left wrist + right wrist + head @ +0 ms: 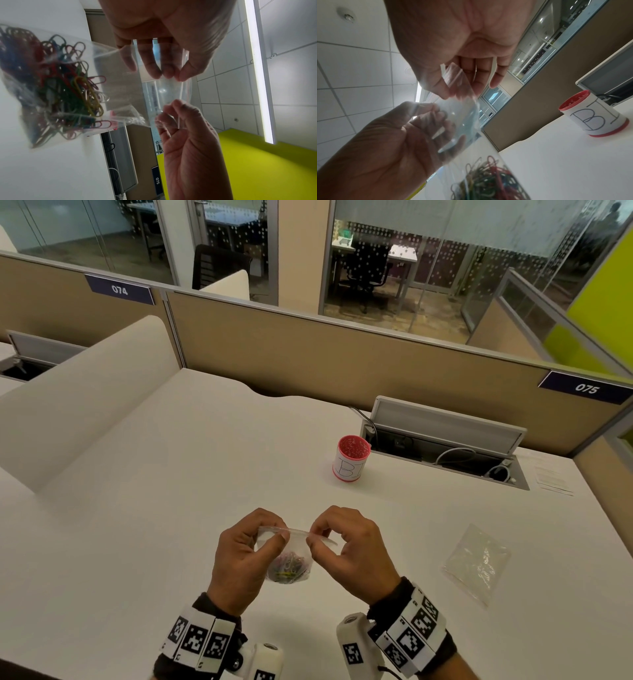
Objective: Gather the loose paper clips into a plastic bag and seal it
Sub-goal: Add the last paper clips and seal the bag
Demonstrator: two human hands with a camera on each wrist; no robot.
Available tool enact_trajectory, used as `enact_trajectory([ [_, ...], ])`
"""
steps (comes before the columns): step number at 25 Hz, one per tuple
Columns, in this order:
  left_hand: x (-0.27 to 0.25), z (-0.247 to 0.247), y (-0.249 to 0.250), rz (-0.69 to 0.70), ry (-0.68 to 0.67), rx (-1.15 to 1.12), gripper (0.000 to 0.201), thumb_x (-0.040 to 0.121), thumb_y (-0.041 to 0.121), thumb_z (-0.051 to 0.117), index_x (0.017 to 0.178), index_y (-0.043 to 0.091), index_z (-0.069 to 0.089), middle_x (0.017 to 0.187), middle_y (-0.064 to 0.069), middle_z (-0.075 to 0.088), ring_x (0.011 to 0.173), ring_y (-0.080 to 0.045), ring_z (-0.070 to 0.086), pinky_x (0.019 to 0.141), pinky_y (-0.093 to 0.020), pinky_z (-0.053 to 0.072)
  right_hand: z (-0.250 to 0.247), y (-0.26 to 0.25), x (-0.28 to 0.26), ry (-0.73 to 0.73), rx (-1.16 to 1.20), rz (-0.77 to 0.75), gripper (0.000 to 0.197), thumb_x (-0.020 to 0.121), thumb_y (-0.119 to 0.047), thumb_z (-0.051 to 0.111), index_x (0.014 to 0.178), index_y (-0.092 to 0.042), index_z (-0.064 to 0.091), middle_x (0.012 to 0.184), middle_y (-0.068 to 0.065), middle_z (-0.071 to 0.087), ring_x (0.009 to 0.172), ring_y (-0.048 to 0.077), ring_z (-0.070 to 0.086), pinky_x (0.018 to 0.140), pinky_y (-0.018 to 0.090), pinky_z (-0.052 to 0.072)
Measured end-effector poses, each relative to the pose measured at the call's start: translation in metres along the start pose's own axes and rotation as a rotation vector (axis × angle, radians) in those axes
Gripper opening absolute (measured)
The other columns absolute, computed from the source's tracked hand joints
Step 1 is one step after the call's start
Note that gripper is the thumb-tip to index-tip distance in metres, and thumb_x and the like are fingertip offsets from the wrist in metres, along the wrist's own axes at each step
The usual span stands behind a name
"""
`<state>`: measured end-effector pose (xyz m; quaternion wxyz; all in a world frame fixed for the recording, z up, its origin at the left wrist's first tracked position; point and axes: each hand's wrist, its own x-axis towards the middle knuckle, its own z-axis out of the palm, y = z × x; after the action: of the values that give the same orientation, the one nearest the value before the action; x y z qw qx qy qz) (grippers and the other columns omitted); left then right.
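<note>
A small clear plastic bag (294, 546) hangs just above the white desk (171, 491), its bottom full of coloured paper clips (289, 570). My left hand (279, 532) pinches the left end of the bag's top strip. My right hand (315, 537) pinches the strip a little right of its middle. In the left wrist view, the left hand (174, 77) and right hand (169, 106) pinch the bag (120, 88) above the clips (60, 94). In the right wrist view, the right hand (453, 96) and left hand (435, 109) hold the bag (462, 121) above the clips (488, 180).
A red cup with a white label (351, 458) stands behind the hands, also in the right wrist view (594, 115). A stack of empty clear bags (478, 561) lies to the right. An open cable tray (445, 446) and a beige partition (342, 354) bound the desk's back.
</note>
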<state>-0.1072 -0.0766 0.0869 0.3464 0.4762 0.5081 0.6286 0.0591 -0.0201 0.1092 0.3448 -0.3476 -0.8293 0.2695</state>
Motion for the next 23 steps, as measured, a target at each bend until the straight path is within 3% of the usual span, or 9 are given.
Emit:
enact_trajectory([
  [6,-0.001,0.001,-0.002,-0.015,0.021,-0.042,0.012,0.071,0.030,0.061,0.066,0.019,0.064,0.068,0.001,0.060,0.069,-0.019,0.056,0.059,-0.025,0.046,-0.003,0.005,-0.004,0.030,0.004,-0.019,0.006,0.079,-0.022,0.063,0.076,-0.022,0.058,0.073,-0.013,0.060,0.073,0.007,0.054,0.065,0.031,0.046],
  [16,-0.001,0.000,-0.003,-0.031,0.007,-0.009,0.012,0.070,0.031,0.060,0.066,0.020,0.064,0.069,-0.001,0.062,0.068,-0.014,0.057,0.061,-0.020,0.046,-0.009,0.018,-0.009,0.023,0.050,0.008,0.009,0.082,-0.023,0.063,0.076,-0.026,0.056,0.076,-0.013,0.062,0.079,0.013,0.058,0.069,0.039,0.047],
  [20,-0.002,0.000,-0.006,-0.039,-0.009,-0.024,0.012,0.070,0.030,0.060,0.066,0.019,0.065,0.071,-0.004,0.061,0.070,-0.017,0.057,0.061,-0.023,0.045,-0.012,0.022,-0.012,0.019,0.030,0.006,0.013,0.082,-0.035,0.067,0.075,-0.027,0.058,0.077,-0.012,0.064,0.080,0.011,0.058,0.071,0.038,0.047],
  [23,-0.001,-0.002,-0.005,-0.049,-0.007,-0.037,0.014,0.071,0.030,0.061,0.067,0.017,0.065,0.070,-0.003,0.061,0.069,-0.017,0.055,0.061,-0.021,0.044,-0.016,0.027,-0.011,0.061,0.030,0.048,0.029,0.080,-0.048,0.067,0.070,-0.023,0.058,0.072,-0.010,0.062,0.076,0.013,0.057,0.070,0.039,0.047],
])
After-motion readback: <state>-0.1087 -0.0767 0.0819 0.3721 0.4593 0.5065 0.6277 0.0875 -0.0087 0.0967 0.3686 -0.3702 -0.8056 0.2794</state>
